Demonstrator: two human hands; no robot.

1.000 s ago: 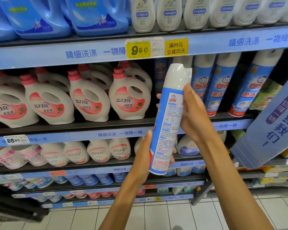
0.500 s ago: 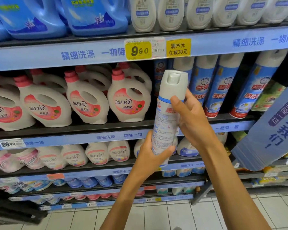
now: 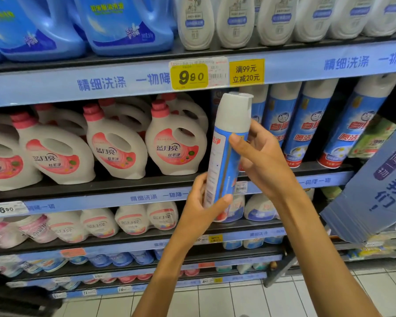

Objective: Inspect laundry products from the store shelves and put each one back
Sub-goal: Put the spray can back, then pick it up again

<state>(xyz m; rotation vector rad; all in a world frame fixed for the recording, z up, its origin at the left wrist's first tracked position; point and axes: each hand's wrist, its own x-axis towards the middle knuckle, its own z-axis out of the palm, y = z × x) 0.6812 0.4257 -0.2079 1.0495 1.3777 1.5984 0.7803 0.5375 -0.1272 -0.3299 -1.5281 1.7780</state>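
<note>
Our right hand (image 3: 264, 160) wraps its fingers around the upper body of the spray can (image 3: 226, 154), just under its white cap, while our left hand (image 3: 198, 208) pinches the can's base between thumb and fingers. We hold the can nearly upright before the shelf; red "洁净" shows on its blue label. Behind it stand white 蓝月亮 jugs (image 3: 174, 143), under a yellow "9.90" price tag (image 3: 189, 76) beside a "满99元 立减20元" sign (image 3: 246, 72).

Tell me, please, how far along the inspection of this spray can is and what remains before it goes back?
Done: the spray can is off the shelf. In hand: the left hand grips its base and the right hand steadies its upper body while it is held upright for inspection. Left: returning it to the row of matching cans on the shelf behind, then probably checking other products.
</note>
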